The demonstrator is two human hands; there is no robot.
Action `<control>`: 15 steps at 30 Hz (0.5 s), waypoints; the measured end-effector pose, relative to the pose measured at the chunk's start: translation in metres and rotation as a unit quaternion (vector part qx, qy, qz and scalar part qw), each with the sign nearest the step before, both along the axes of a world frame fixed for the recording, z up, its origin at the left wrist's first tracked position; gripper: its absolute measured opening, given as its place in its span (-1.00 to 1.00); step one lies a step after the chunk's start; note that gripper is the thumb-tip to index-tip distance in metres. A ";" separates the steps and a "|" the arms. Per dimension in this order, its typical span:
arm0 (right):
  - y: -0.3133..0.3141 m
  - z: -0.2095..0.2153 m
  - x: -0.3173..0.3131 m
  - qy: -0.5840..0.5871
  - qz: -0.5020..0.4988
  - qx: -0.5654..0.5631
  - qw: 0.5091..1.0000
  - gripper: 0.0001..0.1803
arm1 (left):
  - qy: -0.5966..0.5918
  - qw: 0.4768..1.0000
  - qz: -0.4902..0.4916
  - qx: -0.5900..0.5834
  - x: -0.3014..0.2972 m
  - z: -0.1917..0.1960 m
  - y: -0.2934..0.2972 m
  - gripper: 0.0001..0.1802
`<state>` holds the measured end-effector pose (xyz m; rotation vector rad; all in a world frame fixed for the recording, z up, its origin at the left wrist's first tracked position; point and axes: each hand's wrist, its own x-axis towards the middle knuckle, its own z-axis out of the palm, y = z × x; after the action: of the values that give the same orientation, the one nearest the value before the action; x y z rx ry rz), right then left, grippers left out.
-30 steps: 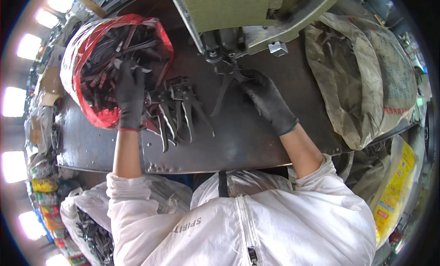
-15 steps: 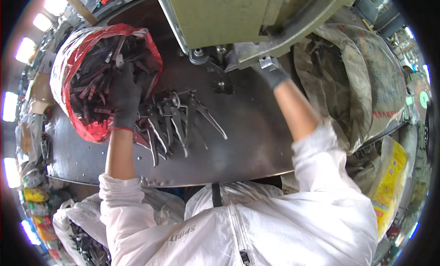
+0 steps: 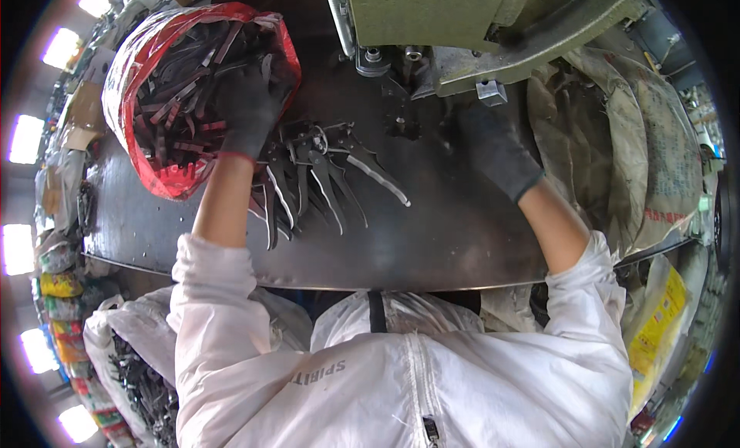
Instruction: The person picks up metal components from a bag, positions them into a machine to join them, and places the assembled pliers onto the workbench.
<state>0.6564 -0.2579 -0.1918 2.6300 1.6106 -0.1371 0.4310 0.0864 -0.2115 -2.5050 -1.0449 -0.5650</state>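
Note:
My left hand [image 3: 250,116], in a dark glove, reaches into a red-rimmed white bag [image 3: 117,101] full of dark, flat metal pieces [image 3: 176,101]. Its fingers blend in with the pieces, so what they hold, if anything, is hidden. My right hand [image 3: 497,151], gloved too, is over the metal table [image 3: 370,255] beside the press [image 3: 432,20], just below its small metal block [image 3: 490,92]. Motion and shadow smear those fingers. Several plier-like tools with curved handles [image 3: 327,190] lie in a cluster right of the bag.
A large, worn woven sack [image 3: 663,155] sits open at the table's right. Below the table's front edge on the left, another bag [image 3: 104,336] holds dark parts. A yellow-printed sack [image 3: 655,317] stands at the lower right. The press head overhangs the table's far middle.
My right hand has drawn back from the press head, toward me and to the right. My left hand stays in the bag. The whole view has shifted slightly.

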 end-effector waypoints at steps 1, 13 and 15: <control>-0.005 0.012 -0.010 0.094 -0.028 -0.058 0.993 -0.38 | -0.012 1.000 0.014 0.018 0.009 -0.004 -0.002 -0.25; -0.003 -0.026 0.014 -0.085 0.375 0.122 0.915 -0.35 | -0.186 0.942 -0.211 -0.186 -0.002 0.022 -0.040 -0.58; 0.000 -0.023 0.012 -0.075 0.362 0.100 0.924 -0.37 | -0.233 0.856 -0.143 -0.440 0.007 0.039 -0.079 -0.55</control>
<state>0.6679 -0.2583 -0.2145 1.9041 2.4967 0.2664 0.4376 0.0073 -0.1721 -3.4817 -1.3186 -0.9938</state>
